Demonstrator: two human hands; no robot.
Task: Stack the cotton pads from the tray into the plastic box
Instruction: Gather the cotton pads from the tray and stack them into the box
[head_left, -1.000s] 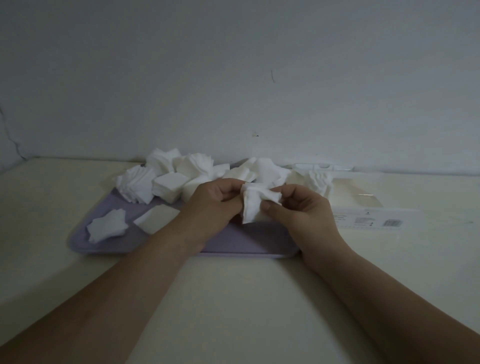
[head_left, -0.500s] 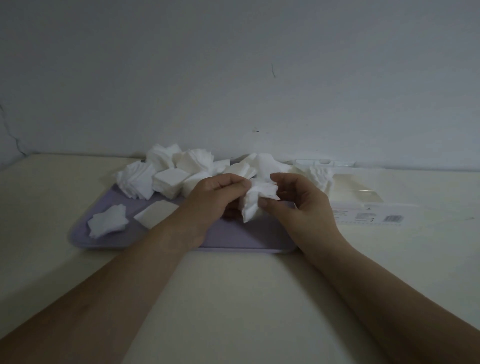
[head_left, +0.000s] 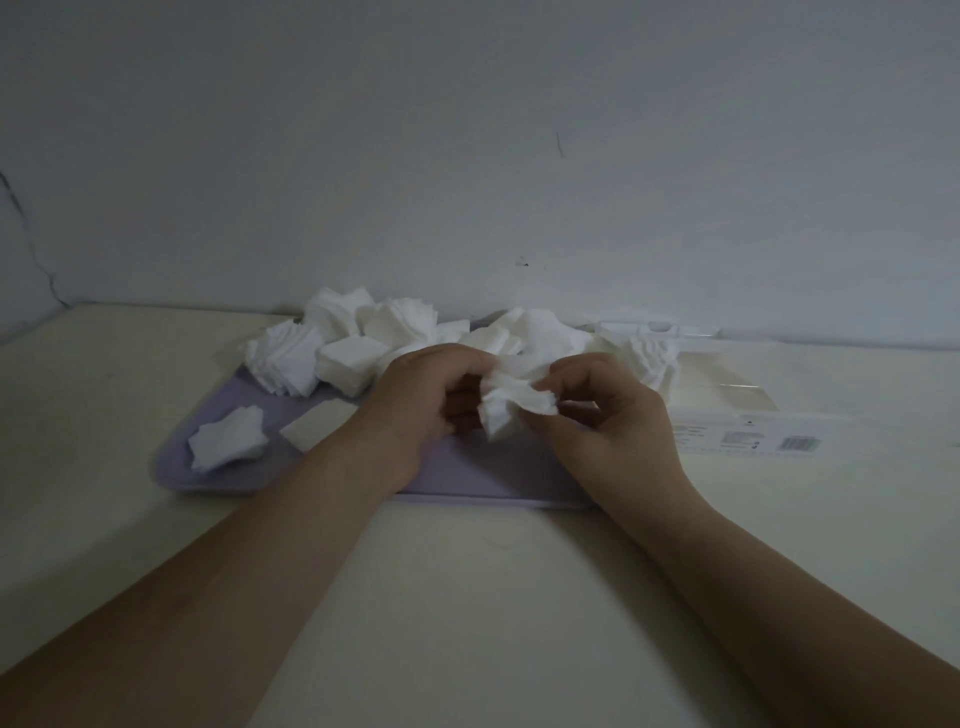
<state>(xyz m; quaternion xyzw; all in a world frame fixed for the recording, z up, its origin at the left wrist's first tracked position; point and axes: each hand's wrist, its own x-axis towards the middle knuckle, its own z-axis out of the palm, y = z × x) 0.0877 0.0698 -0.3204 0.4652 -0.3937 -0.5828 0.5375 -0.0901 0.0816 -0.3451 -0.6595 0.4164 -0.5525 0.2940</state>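
Note:
A lilac tray (head_left: 218, 473) lies on the table, with heaps of white square cotton pads (head_left: 343, 353) along its back edge. Above the tray's middle, my left hand (head_left: 426, 400) and my right hand (head_left: 608, 415) both hold a small bunch of cotton pads (head_left: 511, 400) between them, fingers curled and pinching its edges. The clear plastic box (head_left: 727, 395) lies to the right of the tray, with a stack of pads (head_left: 652, 358) at its left end. Loose pads (head_left: 226, 444) lie on the tray's left part.
The cream table (head_left: 467, 597) reaches a grey wall (head_left: 467, 156) right behind the tray. The box's open lid (head_left: 660, 328) stands at the back against the wall. A barcode label (head_left: 800, 442) shows on the box's front.
The bunch of pads has been turned and shifted slightly between my fingers. My right hand's fingers have opened out a little. Both hands stay over the tray's middle.

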